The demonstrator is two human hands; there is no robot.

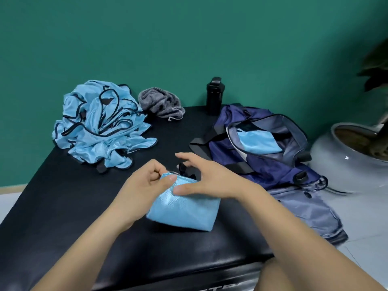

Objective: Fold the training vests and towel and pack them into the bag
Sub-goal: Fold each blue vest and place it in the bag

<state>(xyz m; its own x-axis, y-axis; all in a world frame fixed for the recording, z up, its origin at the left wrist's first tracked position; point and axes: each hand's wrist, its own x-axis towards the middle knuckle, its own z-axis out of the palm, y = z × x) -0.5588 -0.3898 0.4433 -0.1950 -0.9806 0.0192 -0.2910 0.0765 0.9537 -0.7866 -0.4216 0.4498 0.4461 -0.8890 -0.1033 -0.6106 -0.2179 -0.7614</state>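
A folded light-blue vest (184,208) lies on the black bench (69,196) in front of me. My left hand (144,183) pinches its upper left corner between thumb and curled fingers. My right hand (207,177) rests on the vest's upper right part, thumb flat on the cloth and fingers spread. A crumpled pile of light-blue vests (98,124) with black trim sits at the far left. Beside it lies a grey towel (161,103). The navy bag (270,150) lies open at the right with a folded blue vest (258,141) inside.
A black bottle (214,95) stands at the bench's far edge against the green wall. A white plant pot (346,164) stands on the floor right of the bag. Black bag straps (201,141) trail across the bench near my right hand.
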